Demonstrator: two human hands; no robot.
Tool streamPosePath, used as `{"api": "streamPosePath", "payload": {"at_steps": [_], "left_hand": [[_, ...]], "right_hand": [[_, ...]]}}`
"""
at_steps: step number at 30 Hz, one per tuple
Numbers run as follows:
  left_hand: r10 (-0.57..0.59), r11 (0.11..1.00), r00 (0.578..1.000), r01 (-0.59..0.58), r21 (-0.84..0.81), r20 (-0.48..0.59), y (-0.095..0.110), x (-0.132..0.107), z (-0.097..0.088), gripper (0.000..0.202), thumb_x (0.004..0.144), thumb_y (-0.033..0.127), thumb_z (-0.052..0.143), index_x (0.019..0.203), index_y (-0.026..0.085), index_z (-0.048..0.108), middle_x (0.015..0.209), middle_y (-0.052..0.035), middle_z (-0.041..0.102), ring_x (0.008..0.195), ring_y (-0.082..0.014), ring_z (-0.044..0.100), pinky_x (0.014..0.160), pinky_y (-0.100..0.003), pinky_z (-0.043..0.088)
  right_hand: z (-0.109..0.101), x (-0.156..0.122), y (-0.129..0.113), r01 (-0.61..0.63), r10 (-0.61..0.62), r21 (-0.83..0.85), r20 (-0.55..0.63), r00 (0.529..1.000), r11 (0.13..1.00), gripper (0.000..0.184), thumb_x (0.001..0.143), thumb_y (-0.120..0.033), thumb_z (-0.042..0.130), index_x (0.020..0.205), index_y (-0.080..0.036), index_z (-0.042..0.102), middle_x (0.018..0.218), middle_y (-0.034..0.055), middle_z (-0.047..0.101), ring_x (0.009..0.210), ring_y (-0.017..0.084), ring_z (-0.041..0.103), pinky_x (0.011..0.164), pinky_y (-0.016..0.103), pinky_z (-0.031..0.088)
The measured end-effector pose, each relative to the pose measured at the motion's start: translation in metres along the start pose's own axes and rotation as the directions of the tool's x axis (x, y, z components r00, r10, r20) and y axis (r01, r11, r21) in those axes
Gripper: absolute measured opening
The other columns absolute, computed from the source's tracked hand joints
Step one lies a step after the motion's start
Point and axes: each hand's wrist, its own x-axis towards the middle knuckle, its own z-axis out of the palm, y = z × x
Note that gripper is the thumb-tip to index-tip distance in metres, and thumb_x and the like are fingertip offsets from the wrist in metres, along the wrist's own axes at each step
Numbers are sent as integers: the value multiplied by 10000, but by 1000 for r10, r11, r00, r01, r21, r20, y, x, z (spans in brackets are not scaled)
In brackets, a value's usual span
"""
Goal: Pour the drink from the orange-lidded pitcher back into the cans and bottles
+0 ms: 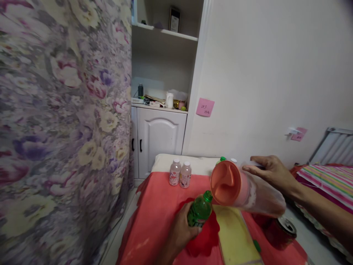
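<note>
My left hand (pixel 180 230) is closed around a green plastic bottle (pixel 200 210), which leans a little to the right with its mouth uncapped. Under it lies a red scalloped dish (pixel 211 237). A clear pitcher (pixel 261 197) with an orange lid (pixel 224 184) is tipped on its side, lid end near the bottle's mouth; a little liquid seems to be inside. Up at the pitcher's handle, my right hand (pixel 271 173) has its fingers curled around it. I cannot make out a stream between pitcher and bottle.
Two small clear bottles (pixel 179 175) with white caps stand at the table's back left. An open can (pixel 281 232) sits at the right beside a yellow board or cloth (pixel 234 235) and a green cap (pixel 257 245). A flowered curtain (pixel 66 129) hangs left; a cabinet (pixel 162 136) stands behind.
</note>
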Motion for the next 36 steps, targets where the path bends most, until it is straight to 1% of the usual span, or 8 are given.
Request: {"api": "streamPosePath", "payload": {"at_steps": [4, 8, 13, 16, 21, 25, 29, 36], "left_hand": [[-14, 1000, 1000, 14, 21, 4, 0, 0, 1, 725, 538, 65, 688, 1251, 166, 605, 1058, -43, 711, 919, -259, 621, 755, -297, 471], [-10, 999, 1000, 10, 31, -6, -2, 0, 0, 728, 527, 34, 674, 1242, 158, 606, 1033, -43, 709, 874, -240, 618, 703, -282, 459], [6, 1000, 1000, -6, 19, 1, 0, 0, 0, 736, 511, 27, 664, 1233, 158, 613, 1021, -41, 708, 872, -236, 611, 703, -279, 452], [-18, 1000, 1000, 18, 14, -3, 1, 0, 1, 720, 504, 34, 655, 1214, 149, 618, 974, -34, 700, 822, -219, 600, 657, -265, 435], [1, 1000, 1000, -1, -27, 0, -4, 0, 0, 727, 513, 42, 671, 1226, 173, 617, 1005, -30, 704, 871, -232, 602, 696, -271, 438], [-18, 1000, 1000, 18, 14, -2, -4, 1, -1, 724, 514, 32, 662, 1224, 165, 613, 1017, -39, 704, 866, -233, 610, 694, -276, 445], [0, 999, 1000, 0, 46, -3, -3, 1, -1, 730, 517, 23, 658, 1234, 151, 601, 1041, -50, 702, 890, -239, 618, 719, -283, 454], [2, 1000, 1000, -2, -11, 13, -5, 1, -1, 734, 524, 51, 690, 1242, 173, 605, 1042, -40, 702, 898, -245, 613, 714, -283, 451]], "right_hand": [[0, 1, 1, 4, -4, -10, 5, 1000, 1000, 530, 876, -629, 551, 580, -205, 434, 564, -47, 349, 541, 111, 364, 485, 249, 267], [-1, 0, 0, 2, -2, -8, 6, 1000, 1000, 526, 873, -635, 548, 586, -200, 474, 564, -44, 371, 545, 116, 381, 489, 249, 274], [-2, 0, -1, -2, 2, -16, 6, 1000, 1000, 531, 867, -634, 553, 576, -197, 476, 554, -46, 376, 540, 115, 388, 489, 247, 274], [-3, 0, -2, -5, 5, -23, 5, 1000, 1000, 528, 863, -633, 555, 573, -198, 481, 543, -48, 380, 531, 115, 393, 485, 248, 273], [-4, 1, -3, 3, -3, -37, -1, 1000, 999, 510, 871, -617, 554, 588, -196, 517, 546, -38, 415, 542, 126, 417, 493, 255, 285], [-4, 1, -2, 0, 0, -45, -1, 1000, 999, 521, 872, -621, 553, 574, -198, 491, 539, -41, 401, 538, 123, 409, 492, 255, 282], [-4, 1, -3, 4, -3, -44, 2, 1000, 999, 522, 876, -625, 546, 581, -196, 507, 542, -40, 410, 538, 124, 410, 493, 256, 285], [-6, 0, -5, 20, -19, -57, 3, 1000, 998, 527, 885, -635, 527, 611, -186, 546, 546, -29, 449, 536, 127, 416, 487, 260, 291]]}}
